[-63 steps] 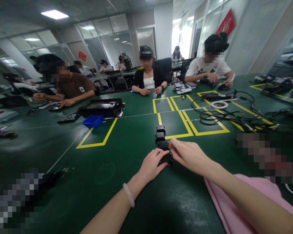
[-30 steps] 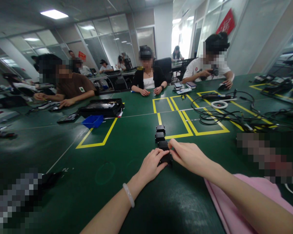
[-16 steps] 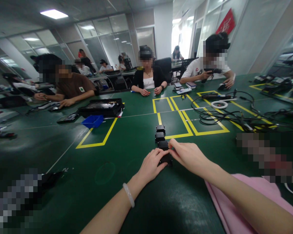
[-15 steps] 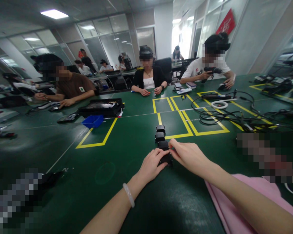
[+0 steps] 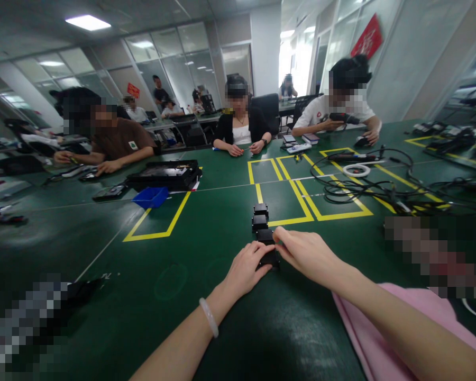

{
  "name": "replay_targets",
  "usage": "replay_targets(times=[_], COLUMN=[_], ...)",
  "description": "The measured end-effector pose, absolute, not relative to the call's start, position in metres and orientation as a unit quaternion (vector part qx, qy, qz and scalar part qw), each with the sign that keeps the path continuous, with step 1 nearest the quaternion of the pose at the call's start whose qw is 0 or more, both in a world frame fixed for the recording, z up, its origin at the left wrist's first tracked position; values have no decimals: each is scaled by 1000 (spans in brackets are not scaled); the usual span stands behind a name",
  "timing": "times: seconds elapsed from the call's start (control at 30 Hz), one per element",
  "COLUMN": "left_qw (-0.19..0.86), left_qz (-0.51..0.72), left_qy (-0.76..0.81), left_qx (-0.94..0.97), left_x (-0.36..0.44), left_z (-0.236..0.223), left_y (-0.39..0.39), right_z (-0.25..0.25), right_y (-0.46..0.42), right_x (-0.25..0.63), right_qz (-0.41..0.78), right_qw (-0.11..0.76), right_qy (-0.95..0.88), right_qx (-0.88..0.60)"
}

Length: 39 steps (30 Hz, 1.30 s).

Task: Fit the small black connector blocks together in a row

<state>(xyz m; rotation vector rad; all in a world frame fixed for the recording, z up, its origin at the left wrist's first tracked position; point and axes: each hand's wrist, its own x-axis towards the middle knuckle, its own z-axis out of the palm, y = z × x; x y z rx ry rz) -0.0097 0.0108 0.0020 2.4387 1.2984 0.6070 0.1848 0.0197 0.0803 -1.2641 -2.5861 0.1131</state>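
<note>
Several small black box-shaped parts stand in a row on the green table, leading away from me. My left hand (image 5: 244, 269) is closed around the nearest black box (image 5: 268, 259), thumb on the near side and fingers over its far side. Against the right side of the row, my right hand (image 5: 304, 252) is closed in a pinch, its fingertips beside the second box (image 5: 265, 236). What it pinches, if anything, is too small to make out. Beyond stand two smaller black boxes, one at mid-row (image 5: 259, 223) and the farthest one (image 5: 261, 209), touched by neither hand.
Yellow tape (image 5: 293, 221) marks rectangles on the table (image 5: 218, 217). A blue bin (image 5: 150, 198) sits left by a black tray (image 5: 164, 173). Black cables (image 5: 341, 191) lie at the right, and pink cloth (image 5: 408, 323) lies under my right forearm. Co-workers sit across the table.
My hands stay almost where they were; the right fingertips have shifted very slightly left. Across the table, the co-worker at the right has turned a handheld tool. A standing person in the background has moved right.
</note>
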Motion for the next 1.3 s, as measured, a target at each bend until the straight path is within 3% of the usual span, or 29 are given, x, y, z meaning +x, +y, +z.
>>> replay_targets(times=[1.3], left_qw=[157], left_qz=[212], left_qy=[455], left_qx=[851], left_x=[-10], left_z=[1], left_y=[11], right_z=[84], right_y=[17], right_x=[182], right_qz=[45], right_qw=[143], right_qy=[-889], right_qx=[-432])
